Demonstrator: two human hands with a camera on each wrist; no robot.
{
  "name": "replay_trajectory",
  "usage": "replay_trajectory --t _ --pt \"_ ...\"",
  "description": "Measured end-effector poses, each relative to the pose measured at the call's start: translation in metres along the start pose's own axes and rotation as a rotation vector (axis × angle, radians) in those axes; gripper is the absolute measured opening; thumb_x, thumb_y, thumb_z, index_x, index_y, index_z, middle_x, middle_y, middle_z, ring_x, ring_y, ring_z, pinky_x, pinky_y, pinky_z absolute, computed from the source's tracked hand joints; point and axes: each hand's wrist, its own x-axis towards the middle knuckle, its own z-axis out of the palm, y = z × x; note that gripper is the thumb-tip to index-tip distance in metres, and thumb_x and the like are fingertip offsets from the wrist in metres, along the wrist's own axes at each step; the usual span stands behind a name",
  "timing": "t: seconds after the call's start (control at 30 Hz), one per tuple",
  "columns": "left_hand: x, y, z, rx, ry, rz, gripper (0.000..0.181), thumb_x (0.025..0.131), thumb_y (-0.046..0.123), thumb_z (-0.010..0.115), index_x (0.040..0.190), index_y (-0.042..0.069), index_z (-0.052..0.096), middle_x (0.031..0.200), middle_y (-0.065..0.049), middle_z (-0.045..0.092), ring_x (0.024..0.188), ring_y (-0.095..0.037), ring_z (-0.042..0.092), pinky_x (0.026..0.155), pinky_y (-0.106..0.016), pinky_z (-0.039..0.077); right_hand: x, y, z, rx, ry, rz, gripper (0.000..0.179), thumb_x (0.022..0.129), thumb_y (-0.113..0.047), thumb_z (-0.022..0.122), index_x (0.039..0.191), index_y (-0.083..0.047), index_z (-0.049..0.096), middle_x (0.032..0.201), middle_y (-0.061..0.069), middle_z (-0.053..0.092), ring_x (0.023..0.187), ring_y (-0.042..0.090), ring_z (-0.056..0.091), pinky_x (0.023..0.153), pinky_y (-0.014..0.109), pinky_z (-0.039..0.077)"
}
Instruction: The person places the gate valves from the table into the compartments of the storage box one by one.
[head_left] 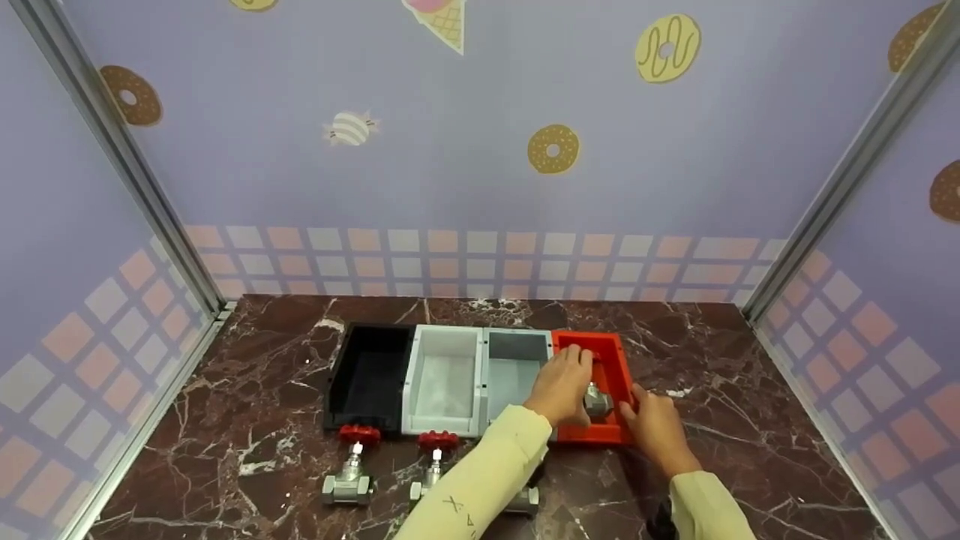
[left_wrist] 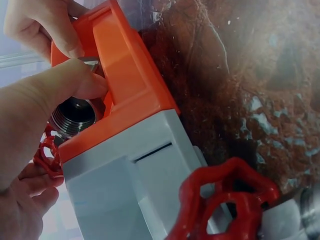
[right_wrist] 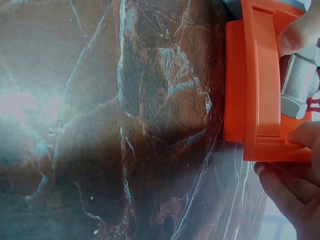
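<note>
My left hand (head_left: 561,386) reaches into the orange-red bin (head_left: 592,433) at the right end of the row. It holds a metal valve (head_left: 598,401) with a red handwheel; the left wrist view shows its threaded opening (left_wrist: 74,119) beside the thumb and the handwheel (left_wrist: 48,150) near the other fingers. In the right wrist view the valve's silvery body (right_wrist: 299,82) lies within the bin's walls. The right hand (head_left: 660,431) pinches the bin's right wall, thumb inside and fingers outside. My left forearm partly covers the valves on the table.
Left of the orange-red bin, a grey bin (head_left: 514,375), a white bin (head_left: 442,379) and a black bin (head_left: 373,382) stand joined in a row. In front lie more red-wheeled valves: one (head_left: 347,484) before the black bin, another (head_left: 435,469) before the white. Patterned walls enclose the marbled tabletop (head_left: 247,420).
</note>
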Motion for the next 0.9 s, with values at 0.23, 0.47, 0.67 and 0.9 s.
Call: replay_trajectory --t 0.23,0.47,0.67,0.9 --pt "0.003 0.001 0.002 -0.006 0.002 -0.005 0.089 0.05 0.05 0.091 0.119 0.013 0.048 0.111 -0.002 0.052 0.105 -0.016 0.054 0.097 -0.027 0.046 -0.001 0.001 0.001 -0.007 0.027 -0.021 0.01 0.084 -0.007 0.068 0.084 -0.001 0.06 0.068 0.017 0.066 0.058 0.027 0.059 0.052 0.043 0.048" --pt "0.007 0.002 0.007 -0.008 -0.036 -0.027 0.089 0.052 0.051 0.09 0.121 0.013 0.047 0.114 -0.001 0.051 0.107 -0.015 0.054 0.1 -0.027 0.044 0.0 0.0 0.001 0.006 0.002 0.002 0.01 0.085 -0.008 0.068 0.088 -0.001 0.062 0.071 0.018 0.067 0.061 0.028 0.062 0.054 0.044 0.049" --pt "0.01 0.004 0.008 -0.017 -0.037 -0.029 0.091 0.053 0.052 0.09 0.124 0.013 0.047 0.117 -0.002 0.053 0.111 -0.016 0.054 0.108 -0.029 0.04 0.0 0.001 0.001 -0.015 0.003 -0.014 0.012 0.086 -0.009 0.067 0.092 0.001 0.062 0.073 0.019 0.068 0.063 0.03 0.064 0.056 0.045 0.052" --pt "0.012 0.003 0.009 -0.032 -0.074 -0.042 0.089 0.054 0.05 0.09 0.124 0.014 0.047 0.119 -0.002 0.053 0.115 -0.017 0.054 0.116 -0.032 0.032 0.0 0.001 0.001 -0.006 -0.011 0.0 0.012 0.086 -0.009 0.067 0.092 0.0 0.062 0.072 0.018 0.068 0.061 0.027 0.062 0.055 0.043 0.05"
